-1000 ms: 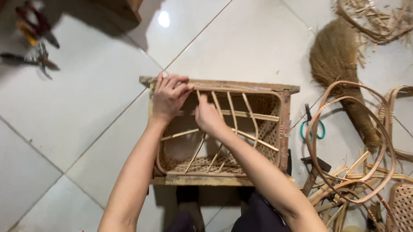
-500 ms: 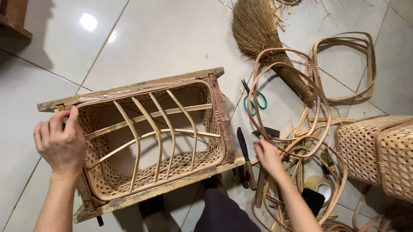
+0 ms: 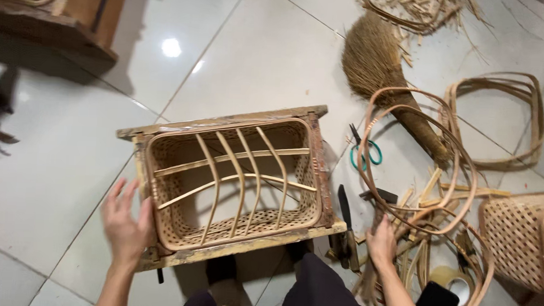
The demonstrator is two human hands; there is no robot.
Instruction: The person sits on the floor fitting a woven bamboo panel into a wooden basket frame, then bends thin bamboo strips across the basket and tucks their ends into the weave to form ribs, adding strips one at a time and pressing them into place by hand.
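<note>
A rectangular woven rattan basket sits inside a wooden frame on the tiled floor, with curved cane ribs crossing its open top. My left hand rests flat against the frame's left end, fingers spread. My right hand reaches down into a heap of cane strips to the right of the basket and touches them; whether it grips one I cannot tell. Large cane loops rise from that heap.
A grass broom lies beyond the loops, with green-handled scissors beside it. A dark knife lies by the frame. A bent cane hoop, a woven basket, a tape roll and a wooden stool surround the spot.
My left hand slid from the frame's far left corner down to its near left end. My right hand reached lower into the cane heap. The view shifted.
</note>
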